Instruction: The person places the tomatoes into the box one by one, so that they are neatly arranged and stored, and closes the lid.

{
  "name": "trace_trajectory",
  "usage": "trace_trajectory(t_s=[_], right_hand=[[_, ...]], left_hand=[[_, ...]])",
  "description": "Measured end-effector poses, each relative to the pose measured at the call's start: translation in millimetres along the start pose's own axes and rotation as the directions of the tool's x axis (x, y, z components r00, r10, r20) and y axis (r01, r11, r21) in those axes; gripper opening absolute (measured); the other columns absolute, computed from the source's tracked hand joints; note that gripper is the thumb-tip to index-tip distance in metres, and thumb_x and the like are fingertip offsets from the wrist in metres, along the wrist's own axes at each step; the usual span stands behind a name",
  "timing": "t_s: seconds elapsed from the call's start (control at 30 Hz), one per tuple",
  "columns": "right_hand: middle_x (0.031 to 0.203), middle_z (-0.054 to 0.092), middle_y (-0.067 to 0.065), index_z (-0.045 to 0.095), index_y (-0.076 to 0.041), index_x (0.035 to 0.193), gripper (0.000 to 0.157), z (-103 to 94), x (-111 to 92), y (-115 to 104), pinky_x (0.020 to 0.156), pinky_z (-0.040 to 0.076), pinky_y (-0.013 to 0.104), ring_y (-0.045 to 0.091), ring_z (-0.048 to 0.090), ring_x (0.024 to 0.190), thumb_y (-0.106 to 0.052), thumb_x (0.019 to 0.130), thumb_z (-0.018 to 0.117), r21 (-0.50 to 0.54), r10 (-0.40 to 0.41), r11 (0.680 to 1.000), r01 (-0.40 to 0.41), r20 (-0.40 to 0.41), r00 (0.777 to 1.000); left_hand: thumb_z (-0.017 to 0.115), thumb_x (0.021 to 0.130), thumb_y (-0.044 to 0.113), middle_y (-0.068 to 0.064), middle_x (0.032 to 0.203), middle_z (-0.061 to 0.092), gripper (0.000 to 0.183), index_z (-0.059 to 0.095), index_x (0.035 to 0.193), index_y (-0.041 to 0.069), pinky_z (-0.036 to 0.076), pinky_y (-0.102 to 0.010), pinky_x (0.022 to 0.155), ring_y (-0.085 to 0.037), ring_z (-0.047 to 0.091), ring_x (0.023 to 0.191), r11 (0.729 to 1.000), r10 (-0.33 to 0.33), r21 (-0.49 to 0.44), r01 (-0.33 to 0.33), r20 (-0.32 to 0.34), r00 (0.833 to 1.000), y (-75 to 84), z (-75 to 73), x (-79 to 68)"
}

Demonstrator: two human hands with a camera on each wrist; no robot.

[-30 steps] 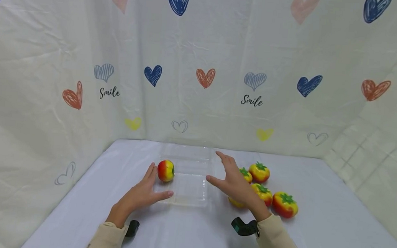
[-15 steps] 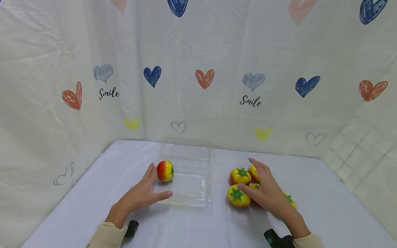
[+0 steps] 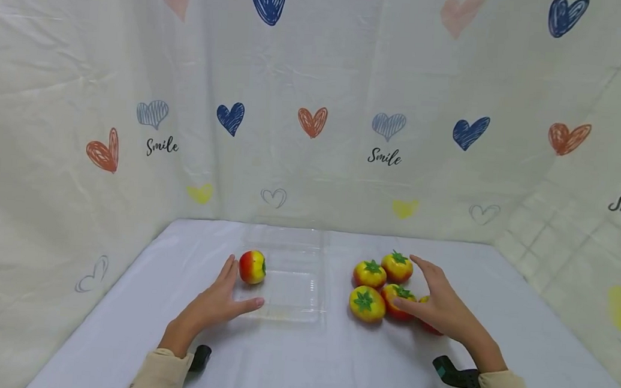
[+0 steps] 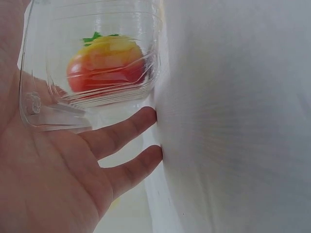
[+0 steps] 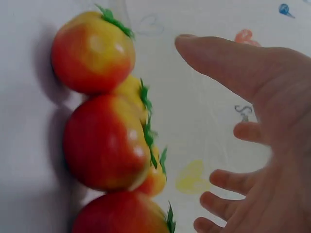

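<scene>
A clear plastic container (image 3: 293, 289) sits left of centre on the table. One red-and-yellow, tomato-like fruit (image 3: 252, 267) with a green leafy top lies at its left side, also seen through the container wall (image 4: 53, 125) in the left wrist view. My left hand (image 3: 215, 307) rests at the container's front left corner, fingers extended and thumb along the front; two fingertips (image 4: 154, 153) meet the white surface. Over the group on the right hovers my right hand (image 3: 451, 309), thumb and fingers spread, nearest the rightmost fruit (image 3: 429, 326), which it partly hides. Nothing is in its grasp.
Several like fruits are clustered right of the container, among them a front-left one (image 3: 367, 304) and a back one (image 3: 397, 267). White cloth covers the table (image 3: 298, 367). A heart-printed curtain (image 3: 333, 177) stands behind and at both sides.
My right hand has moved right, from beside the container to over the right end of the fruit group, uncovering the left fruits. The left hand keeps its place at the container. The view has shifted slightly.
</scene>
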State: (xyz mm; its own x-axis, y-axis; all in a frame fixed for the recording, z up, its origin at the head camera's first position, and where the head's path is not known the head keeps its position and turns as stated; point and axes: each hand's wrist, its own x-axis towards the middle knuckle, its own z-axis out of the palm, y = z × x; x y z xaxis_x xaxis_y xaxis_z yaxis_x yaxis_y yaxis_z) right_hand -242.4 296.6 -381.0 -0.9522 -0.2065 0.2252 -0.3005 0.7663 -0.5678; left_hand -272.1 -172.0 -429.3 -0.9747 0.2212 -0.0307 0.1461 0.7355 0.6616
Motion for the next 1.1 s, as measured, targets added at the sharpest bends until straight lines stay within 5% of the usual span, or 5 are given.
trace_trajectory(t_s=[0.3,0.73,1.1], right_hand=[[0.156,0.029,0.041,0.027,0.002,0.164,0.105,-7.6,-5,24,0.102,0.039,0.084,0.061,0.039,0.138,-0.046,0.09,0.084,-0.043,0.065,0.997,-0.06,0.126,0.99],[0.132,0.043,0.043,0.028,0.009,0.16,0.109,-17.0,-3,48,0.094,0.052,0.075,0.05,0.055,0.116,-0.059,0.09,0.079,-0.131,0.208,0.973,-0.188,0.162,0.965],[0.129,0.051,0.033,0.043,0.009,0.15,0.091,-17.6,-5,62,0.097,0.052,0.07,0.042,0.055,0.112,-0.052,0.094,0.079,-0.076,0.235,0.972,-0.223,0.247,0.94]], left_hand=[[0.075,0.088,0.07,-0.018,0.178,-0.008,0.131,0.001,0.171,0.001,0.024,-0.07,0.122,-0.046,0.012,0.161,1.0,-0.018,0.013,0.018,0.006,1.0,-3.3,0.4,0.4],[0.075,0.089,0.069,-0.017,0.179,-0.009,0.129,0.001,0.171,0.002,0.02,-0.068,0.123,-0.044,0.009,0.162,1.0,-0.009,0.013,0.008,0.008,1.0,-3.7,0.5,4.4],[0.075,0.089,0.069,-0.016,0.179,-0.01,0.13,-0.001,0.171,0.002,0.018,-0.066,0.125,-0.042,0.006,0.163,1.0,-0.003,0.002,0.003,0.01,1.0,-3.2,0.7,4.4]])
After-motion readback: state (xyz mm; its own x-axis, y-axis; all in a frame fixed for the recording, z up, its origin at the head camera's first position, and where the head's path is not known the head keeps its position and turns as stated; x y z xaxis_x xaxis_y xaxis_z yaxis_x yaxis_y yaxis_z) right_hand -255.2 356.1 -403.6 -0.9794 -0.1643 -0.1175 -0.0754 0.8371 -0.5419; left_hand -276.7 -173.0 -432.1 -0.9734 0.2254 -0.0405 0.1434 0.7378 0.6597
